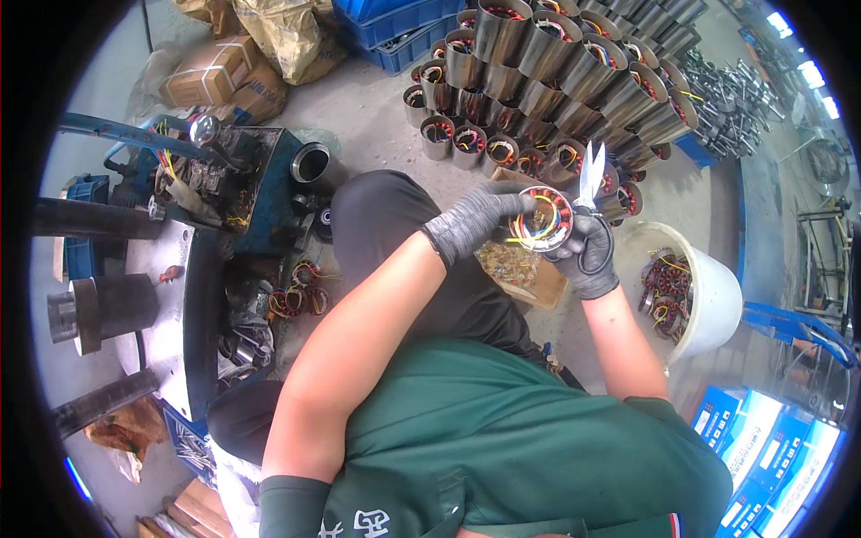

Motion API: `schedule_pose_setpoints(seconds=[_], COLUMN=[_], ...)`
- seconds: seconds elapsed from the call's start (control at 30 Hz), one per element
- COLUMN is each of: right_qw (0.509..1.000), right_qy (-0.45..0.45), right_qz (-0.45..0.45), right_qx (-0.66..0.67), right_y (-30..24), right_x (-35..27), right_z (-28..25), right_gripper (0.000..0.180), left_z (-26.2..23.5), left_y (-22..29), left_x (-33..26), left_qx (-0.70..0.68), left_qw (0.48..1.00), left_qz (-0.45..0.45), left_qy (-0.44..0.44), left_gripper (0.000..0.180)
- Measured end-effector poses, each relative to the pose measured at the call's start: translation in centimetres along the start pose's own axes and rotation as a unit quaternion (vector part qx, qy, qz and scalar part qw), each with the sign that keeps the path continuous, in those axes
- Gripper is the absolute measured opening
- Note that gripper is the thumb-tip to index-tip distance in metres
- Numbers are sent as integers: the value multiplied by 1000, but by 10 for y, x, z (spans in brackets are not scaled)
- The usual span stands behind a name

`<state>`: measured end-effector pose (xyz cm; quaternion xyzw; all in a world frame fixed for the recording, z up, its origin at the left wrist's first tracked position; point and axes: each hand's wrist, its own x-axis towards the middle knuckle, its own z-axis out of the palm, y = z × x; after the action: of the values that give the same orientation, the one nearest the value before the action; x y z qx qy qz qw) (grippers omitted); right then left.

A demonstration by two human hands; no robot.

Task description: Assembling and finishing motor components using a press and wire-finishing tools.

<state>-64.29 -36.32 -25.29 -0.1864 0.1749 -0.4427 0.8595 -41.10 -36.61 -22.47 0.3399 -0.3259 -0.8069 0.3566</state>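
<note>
Both my hands wear dark grey gloves and meet in front of my knee. My left hand (475, 218) is closed on the near-left side of a round motor stator (562, 217), whose red windings and yellow and white wires face up. A yellow wire pokes out past its lower left edge. In my right hand (589, 257) is a pair of scissors (590, 179), blades pointing away and parted, one handle loop around the fingers. That hand also touches the stator's right side. Below the stator, a cardboard box (538, 285) holds wire scraps.
Stacked metal cylinders (538, 99) with wound stators inside stand ahead. A white bucket (717, 296) with several stators is at the right. A press-like machine (179, 296) stands left, with loose stators (300, 300) beside it. Blue crates (395, 36) sit far ahead; blue boxes (762, 448) lie near right.
</note>
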Motion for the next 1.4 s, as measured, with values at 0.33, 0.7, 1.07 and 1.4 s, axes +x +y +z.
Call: schedule_pose_setpoints(seconds=[0.33, 0.7, 1.07, 1.4], right_qw=[960, 859, 858, 828], right_qy=[139, 178, 148, 182], right_qz=[47, -103, 19, 49], right_qx=[-239, -469, -492, -527], right_y=[-11, 19, -5, -16], right_x=[11, 8, 23, 25], right_z=[11, 9, 4, -10], right_gripper=[28, 52, 50, 42], left_z=[4, 0, 9, 2], left_y=[0, -11, -16, -23], left_x=[-2, 10, 12, 20], left_qx=[190, 422, 602, 439], left_qw=[977, 872, 772, 878], left_qz=[-41, 51, 129, 84], left_qy=[91, 243, 158, 170], left_gripper=[57, 51, 43, 34])
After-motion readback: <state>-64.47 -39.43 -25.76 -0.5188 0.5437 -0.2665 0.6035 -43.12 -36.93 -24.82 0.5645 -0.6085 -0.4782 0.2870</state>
